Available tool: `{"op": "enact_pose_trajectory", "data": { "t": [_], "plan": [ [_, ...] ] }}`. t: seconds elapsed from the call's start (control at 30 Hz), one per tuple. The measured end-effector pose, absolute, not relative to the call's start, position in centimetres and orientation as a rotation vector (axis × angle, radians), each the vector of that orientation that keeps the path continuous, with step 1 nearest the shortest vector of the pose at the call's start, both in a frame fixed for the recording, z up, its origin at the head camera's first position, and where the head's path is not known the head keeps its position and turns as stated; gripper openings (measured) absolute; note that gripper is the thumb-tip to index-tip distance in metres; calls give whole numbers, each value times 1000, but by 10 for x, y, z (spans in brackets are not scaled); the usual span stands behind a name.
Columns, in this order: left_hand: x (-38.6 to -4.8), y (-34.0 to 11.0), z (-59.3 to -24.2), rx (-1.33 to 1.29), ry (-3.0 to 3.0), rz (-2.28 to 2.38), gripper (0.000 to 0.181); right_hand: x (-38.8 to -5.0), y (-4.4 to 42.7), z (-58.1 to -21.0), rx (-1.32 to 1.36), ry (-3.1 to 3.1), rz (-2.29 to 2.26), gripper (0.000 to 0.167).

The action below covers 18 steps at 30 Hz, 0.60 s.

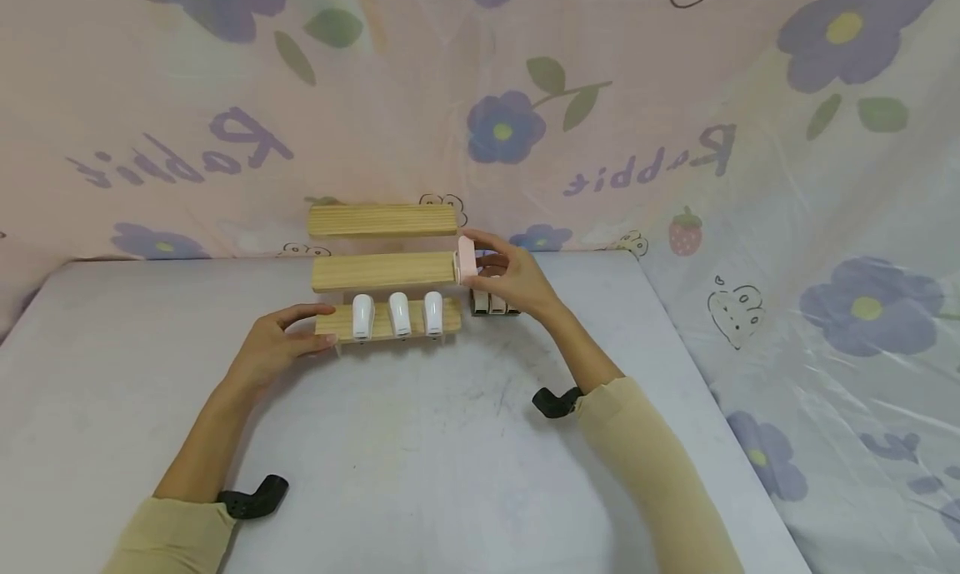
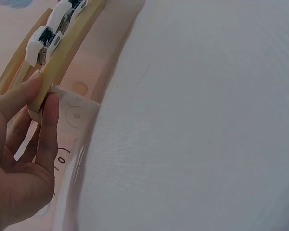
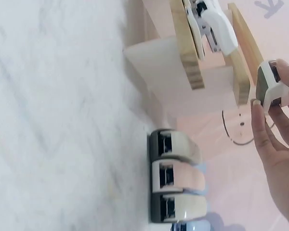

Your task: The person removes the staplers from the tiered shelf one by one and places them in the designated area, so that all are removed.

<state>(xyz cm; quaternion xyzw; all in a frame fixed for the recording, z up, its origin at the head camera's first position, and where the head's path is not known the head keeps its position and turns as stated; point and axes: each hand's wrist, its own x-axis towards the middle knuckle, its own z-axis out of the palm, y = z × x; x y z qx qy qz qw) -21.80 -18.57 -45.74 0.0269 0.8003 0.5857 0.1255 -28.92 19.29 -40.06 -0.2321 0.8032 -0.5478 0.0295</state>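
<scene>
A three-tier wooden shelf stands at the back of the table. My left hand (image 1: 268,347) pinches the left end of its bottom board (image 1: 381,320), thumb on top and fingers beneath. Three white staplers (image 1: 400,314) sit side by side on that board. In my right hand (image 1: 521,281), a small pink-and-white stapler (image 1: 467,259) is held between thumb and fingers at the right end of the middle board (image 1: 382,272). The right wrist view shows this stapler (image 3: 269,86) beside the board ends, its dark base facing the shelf.
Several staplers (image 3: 179,175) stand in a row on the table, right of the shelf. The top board (image 1: 382,221) lies above the middle one. A patterned cloth (image 1: 420,82) hangs behind the white table (image 1: 420,457). Black wrist mounts (image 1: 255,499) stick out from both sleeves.
</scene>
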Motion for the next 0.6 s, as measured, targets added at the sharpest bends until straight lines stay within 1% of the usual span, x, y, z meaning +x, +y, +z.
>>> {"op": "enact_pose_trajectory", "data": {
  "t": [0.6],
  "plan": [
    [-217,-184,-454,69,2310,1719,67,-287,231,-410,-675,2562,-1654,70]
  ]
}}
